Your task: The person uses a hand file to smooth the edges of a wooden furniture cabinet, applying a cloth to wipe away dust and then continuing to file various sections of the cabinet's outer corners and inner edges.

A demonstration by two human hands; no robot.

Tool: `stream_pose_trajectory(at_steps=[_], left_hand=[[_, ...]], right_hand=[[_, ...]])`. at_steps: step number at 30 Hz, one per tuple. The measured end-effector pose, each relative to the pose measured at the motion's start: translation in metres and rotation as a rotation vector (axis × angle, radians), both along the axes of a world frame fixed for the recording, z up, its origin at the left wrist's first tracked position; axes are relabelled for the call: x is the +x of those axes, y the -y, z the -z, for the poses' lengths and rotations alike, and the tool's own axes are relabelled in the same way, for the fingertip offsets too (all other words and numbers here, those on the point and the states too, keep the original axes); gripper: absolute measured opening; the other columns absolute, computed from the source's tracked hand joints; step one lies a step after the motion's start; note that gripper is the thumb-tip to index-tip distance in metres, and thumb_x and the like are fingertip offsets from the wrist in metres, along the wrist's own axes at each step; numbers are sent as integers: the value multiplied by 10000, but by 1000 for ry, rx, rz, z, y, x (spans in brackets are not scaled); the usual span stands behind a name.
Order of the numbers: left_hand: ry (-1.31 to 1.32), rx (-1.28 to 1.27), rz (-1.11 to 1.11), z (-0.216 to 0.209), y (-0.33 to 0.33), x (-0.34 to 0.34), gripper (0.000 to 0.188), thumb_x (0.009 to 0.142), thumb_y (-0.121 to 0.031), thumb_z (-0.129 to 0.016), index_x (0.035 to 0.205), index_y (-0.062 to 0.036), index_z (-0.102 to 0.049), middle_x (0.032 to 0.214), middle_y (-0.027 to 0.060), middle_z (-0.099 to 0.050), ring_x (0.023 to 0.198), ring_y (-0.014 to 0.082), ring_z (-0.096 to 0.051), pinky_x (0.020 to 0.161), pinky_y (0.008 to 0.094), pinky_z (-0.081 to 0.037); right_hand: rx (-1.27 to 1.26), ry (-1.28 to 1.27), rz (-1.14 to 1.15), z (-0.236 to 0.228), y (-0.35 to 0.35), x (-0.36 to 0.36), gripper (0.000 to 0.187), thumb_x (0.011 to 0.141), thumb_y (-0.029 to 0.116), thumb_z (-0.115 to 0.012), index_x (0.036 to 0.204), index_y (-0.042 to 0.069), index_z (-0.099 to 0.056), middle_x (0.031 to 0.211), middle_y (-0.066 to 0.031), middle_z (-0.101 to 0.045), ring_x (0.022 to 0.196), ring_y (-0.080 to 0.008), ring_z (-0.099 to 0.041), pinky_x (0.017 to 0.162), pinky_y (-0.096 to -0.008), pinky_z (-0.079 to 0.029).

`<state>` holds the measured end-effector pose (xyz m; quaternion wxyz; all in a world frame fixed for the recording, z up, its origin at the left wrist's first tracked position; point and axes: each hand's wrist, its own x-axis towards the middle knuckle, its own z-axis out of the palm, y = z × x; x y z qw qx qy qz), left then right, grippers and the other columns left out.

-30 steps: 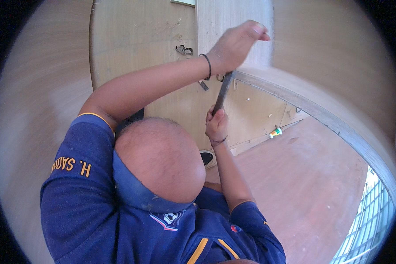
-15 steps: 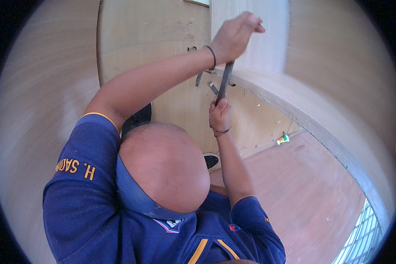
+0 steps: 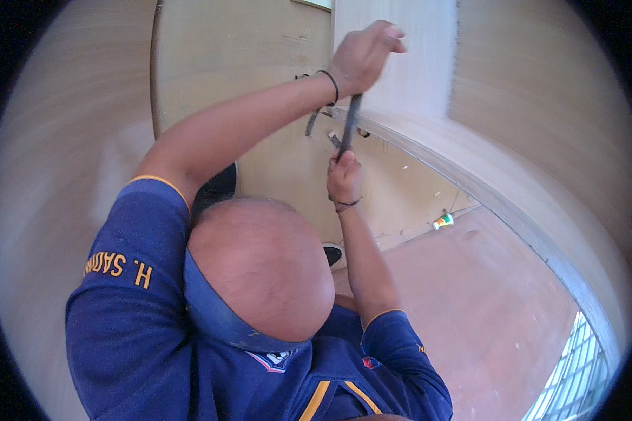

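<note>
My left hand (image 3: pixel 367 56) is closed in a fist at the upper middle, in front of a pale board. Below its heel a dark flat metal bar (image 3: pixel 350 121) slants down to my right hand (image 3: pixel 345 177), whose fingers are wrapped round the lower end. The bar's upper end is hidden behind the left hand, which appears to grip it. A short flat metal piece (image 3: pixel 333 139) sticks out beside the bar just above my right hand; whether the two are joined I cannot tell.
A dark metal strip (image 3: pixel 311 123) shows left of the bar, at the wooden panel (image 3: pixel 242 49). A long board edge (image 3: pixel 498 179) curves down the right side. A small green and white container (image 3: pixel 443 221) lies by the reddish floor (image 3: pixel 456 281); a grating (image 3: pixel 565 375) is at lower right.
The view has shifted slightly. Both hands and the bar sit a little farther left in the picture, with the right hand slightly higher. The closed grips look the same.
</note>
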<state>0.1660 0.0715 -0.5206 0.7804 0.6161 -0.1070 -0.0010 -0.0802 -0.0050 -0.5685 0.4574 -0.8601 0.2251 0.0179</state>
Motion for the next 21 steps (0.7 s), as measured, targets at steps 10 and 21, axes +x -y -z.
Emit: stream_pose_trajectory(at_steps=[10, 21], left_hand=[[-50, -238, 105, -35, -2, -1, 455, 1024, -400, -349, 1033, -15, -593, 896, 127, -702, 881, 298, -677, 844, 378, -510], [412, -147, 295, -177, 3, -35, 365, 1019, -316, -431, 1108, -5, -599, 951, 130, -694, 896, 274, -668, 818, 360, -500]], right_hand=[[315, -210, 20, -97, 0, -15, 513, 1029, 513, -336, 849, 65, -510, 605, 21, -435, 469, -77, -408, 432, -234, -344], [227, -100, 264, -228, -13, -51, 588, 1023, 534, -314, 717, 49, -446, 576, 0, -423, 494, -94, -413, 453, -258, -322]])
